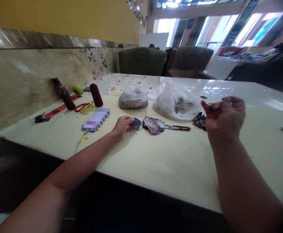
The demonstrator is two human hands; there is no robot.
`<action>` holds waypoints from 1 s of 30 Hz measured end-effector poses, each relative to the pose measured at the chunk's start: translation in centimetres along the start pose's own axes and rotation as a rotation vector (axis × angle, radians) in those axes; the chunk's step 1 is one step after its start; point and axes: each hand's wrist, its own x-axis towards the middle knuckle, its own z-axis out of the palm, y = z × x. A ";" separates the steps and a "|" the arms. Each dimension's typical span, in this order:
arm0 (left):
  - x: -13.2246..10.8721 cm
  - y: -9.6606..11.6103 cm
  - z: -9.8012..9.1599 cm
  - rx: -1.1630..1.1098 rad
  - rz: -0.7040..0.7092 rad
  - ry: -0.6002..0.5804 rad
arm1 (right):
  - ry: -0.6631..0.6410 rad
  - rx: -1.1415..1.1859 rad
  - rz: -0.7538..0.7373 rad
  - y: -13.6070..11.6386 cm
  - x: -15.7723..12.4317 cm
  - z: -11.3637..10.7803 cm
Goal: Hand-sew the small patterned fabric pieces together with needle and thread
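Observation:
My left hand [124, 125] is closed on a small piece of dark cloth [136, 123] just above the table. My right hand [225, 116] is raised off the table to the right, its fingers pinched together; what they hold is too small to make out. A faint thin line, like thread, runs toward it from the left. Beside the dark cloth lies a small stack of patterned cloth pieces [153, 125] with a colourful scale print. Thread snips [179, 128] touch its right side. Partly hidden behind my right hand is a crumpled dark patterned cloth [199, 121].
Two white plastic bags [133, 97] [167, 105] stand behind the cloth. At the left are a maroon thread spool [96, 95], red-handled scissors [82, 106], a blurred-out phone-like object [96, 120], a dark bottle [58, 86] and a green fruit [77, 89]. Chairs [142, 61] stand beyond the table [156, 158].

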 end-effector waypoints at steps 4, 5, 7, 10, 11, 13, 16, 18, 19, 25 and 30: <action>0.6 0.0 -0.6 -0.032 0.010 0.050 | 0.204 -0.164 -0.298 0.2 1.1 -2.2; 0.8 0.0 -0.7 -0.034 0.013 0.062 | 0.219 -0.193 -0.375 0.1 1.4 -2.9; 1.0 0.0 -0.9 -0.038 0.017 0.089 | 0.194 -0.204 -0.494 -0.1 1.9 -3.8; 1.1 0.1 -1.0 -0.049 0.023 0.114 | 0.204 -0.223 -0.581 -0.8 1.8 -3.4; 1.1 0.1 -1.0 -0.056 0.028 0.118 | 0.233 -0.248 -0.581 -1.0 1.4 -2.6; 1.1 0.3 -0.9 -0.070 0.040 0.120 | 0.182 -0.301 -0.441 -1.3 -0.3 -0.1; 0.9 0.5 -0.8 -0.103 0.048 0.105 | -0.238 -0.232 -0.035 -1.2 -4.6 4.1; 0.8 0.5 -0.8 -0.125 0.045 0.069 | -0.666 -0.282 0.243 -0.7 -7.9 6.3; 0.6 0.5 -0.7 -0.130 0.046 0.044 | -0.930 -0.357 0.359 -0.4 -9.3 7.1; -1.0 0.4 0.3 -0.010 0.122 -0.106 | -0.773 -0.889 0.157 2.9 -12.3 7.6; -2.8 0.6 1.3 0.087 0.160 -0.283 | -0.751 -0.577 0.397 4.6 -11.8 7.0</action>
